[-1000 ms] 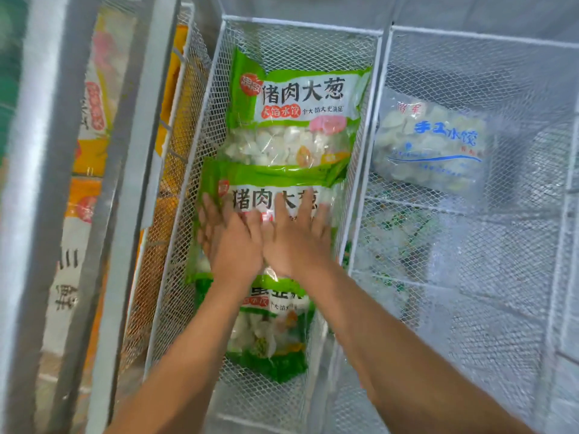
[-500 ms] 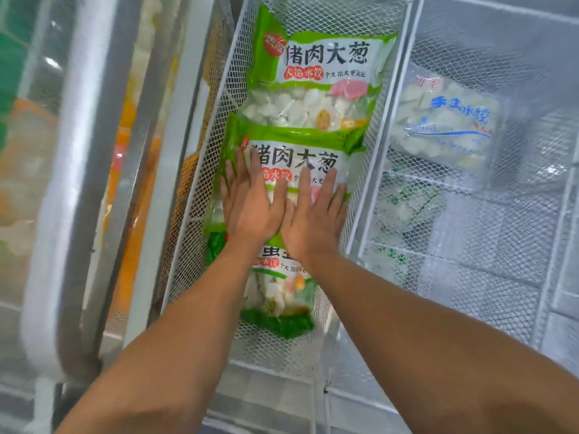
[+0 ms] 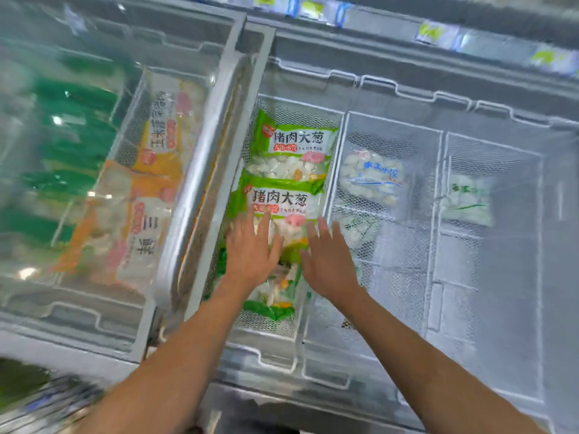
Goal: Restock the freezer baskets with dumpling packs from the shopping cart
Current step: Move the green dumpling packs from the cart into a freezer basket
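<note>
Three green dumpling packs lie overlapped in one white wire freezer basket (image 3: 336, 170): a far pack (image 3: 294, 145), a middle pack (image 3: 282, 198) and a near pack (image 3: 275, 299) mostly under my hands. My left hand (image 3: 250, 249) rests flat, fingers spread, on the lower part of the middle pack. Just right of it, my right hand (image 3: 326, 261) hovers with fingers apart over the basket's right edge, holding nothing.
The neighbouring basket holds a clear pack with blue print (image 3: 369, 180); farther right lies a clear pack with green print (image 3: 466, 198). Left, under the sliding glass lid (image 3: 94, 183), lie orange packs (image 3: 156, 145). A metal lid frame (image 3: 203, 183) borders the basket's left side.
The view has pulled back and risen. Both hands slid toward me down the middle pack and spread apart; the right hand has come off the pack to the right.
</note>
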